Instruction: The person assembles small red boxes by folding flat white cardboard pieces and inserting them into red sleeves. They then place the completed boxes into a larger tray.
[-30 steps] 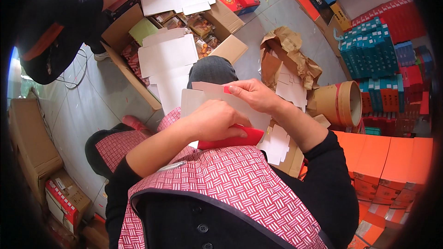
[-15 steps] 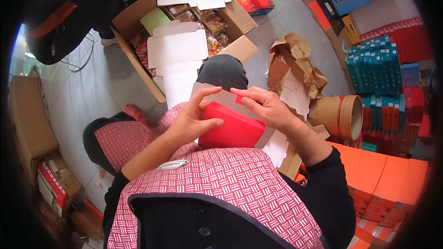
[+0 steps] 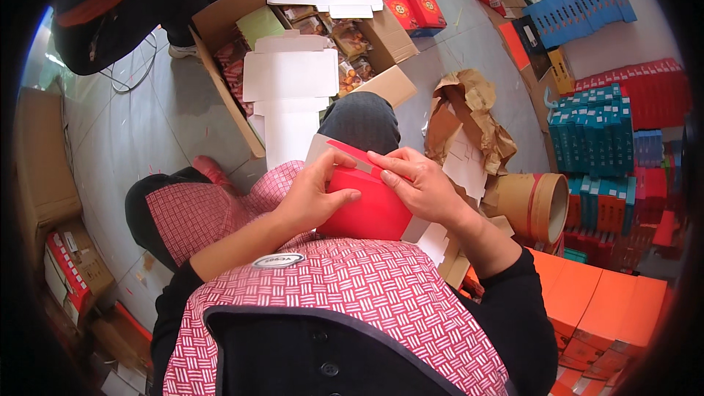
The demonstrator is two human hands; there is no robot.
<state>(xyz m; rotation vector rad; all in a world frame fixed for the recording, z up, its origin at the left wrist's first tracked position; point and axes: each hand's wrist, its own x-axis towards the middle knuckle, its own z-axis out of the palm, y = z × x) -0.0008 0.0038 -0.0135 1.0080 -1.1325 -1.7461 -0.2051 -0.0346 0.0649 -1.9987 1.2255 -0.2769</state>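
A red cardboard box (image 3: 370, 209) with a pale inner side rests on my lap, partly folded into shape. My left hand (image 3: 317, 189) curves round its left side, the thumb lying on the red face and the fingertips at the upper edge. With the thumb and fingers of my right hand (image 3: 422, 185) I pinch the box's narrow red flap (image 3: 353, 152) at its right end. My palms and fingers hide parts of the edges, so I cannot tell whether any tab is tucked in.
Ahead stands an open carton (image 3: 231, 106) of packaged snacks, with unfolded white box blanks (image 3: 290, 73) lying over it. Crumpled brown paper (image 3: 469, 114) and a round drum (image 3: 528, 205) are at the right. Orange boxes (image 3: 587, 301) stack beside me. Another person (image 3: 132, 11) is at the far left.
The box's red flap now shows as a long strip along the upper edge, between both hands. My right hand has shifted slightly left and down. The whole view has shifted a little.
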